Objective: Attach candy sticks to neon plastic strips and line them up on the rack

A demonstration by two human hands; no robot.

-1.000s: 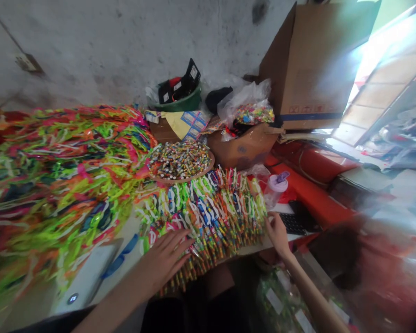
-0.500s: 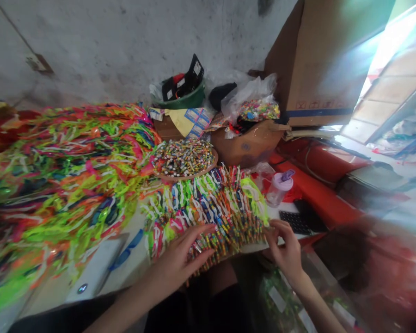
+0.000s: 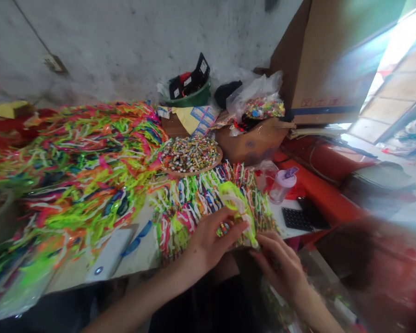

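A neon-yellow ribbon point(image 3: 251, 219) with a white strip hangs between my two hands, above the front of the table. My left hand point(image 3: 211, 238) has its thumb and fingers closed around the ribbon's middle. At the ribbon's lower end, my right hand point(image 3: 280, 263) pinches with thumb and fingers; exactly what lies between those fingertips is hidden. Just behind both hands lie rows of colourful ribbon pieces point(image 3: 180, 215), their white strips showing. A round shallow tray point(image 3: 213, 166) heaped with small multicoloured bead-like pieces stands behind these rows.
A large heap of bright ribbons point(image 3: 100, 152) covers the left. A white device point(image 3: 113, 254) lies beside blue glasses point(image 3: 137, 240). To the right are a lilac-lidded cup point(image 3: 283, 185) and a black calculator-like keypad point(image 3: 296, 218). Cardboard boxes point(image 3: 253, 143) and a green basin point(image 3: 197, 97) stand behind.
My left hand has moved right and closed on the neon-yellow ribbon, lifted from the right end of the rows. My right hand has come lower and nearer the left. The view has shifted slightly left.
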